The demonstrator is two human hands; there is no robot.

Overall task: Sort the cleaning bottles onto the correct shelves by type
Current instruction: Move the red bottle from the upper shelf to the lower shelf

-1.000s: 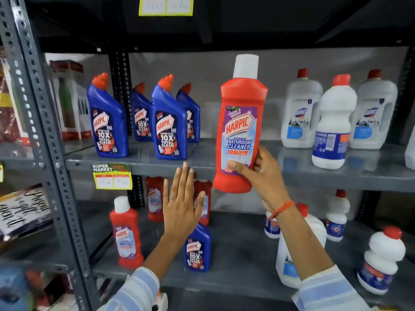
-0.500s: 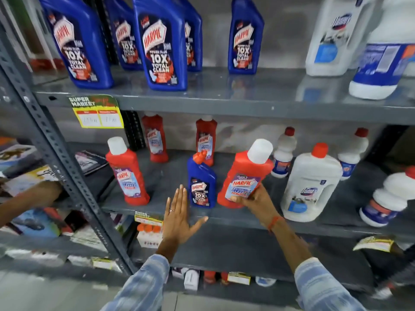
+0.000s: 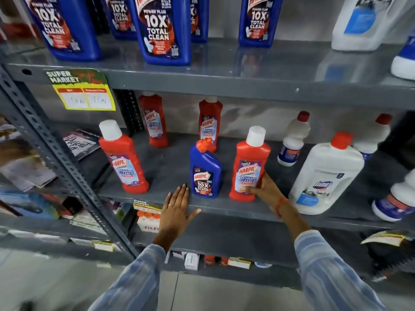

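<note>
On the middle shelf [image 3: 224, 208], a red bottle [image 3: 248, 167] is stood up beside the other red ones, so like goes with like. It is held by the right hand [image 3: 266, 190], closed around its side. At nine o'clock of it, a blue bottle [image 3: 205, 173] is waited on by the flat, open left hand [image 3: 177, 209].

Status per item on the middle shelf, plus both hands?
Red bottle: upright, gripped by right hand.
Blue bottle: upright, capped, untouched.
Left red bottle: upright, capped.
Large white bottle: upright, capped.
Left hand: open, empty, at shelf edge.
</note>
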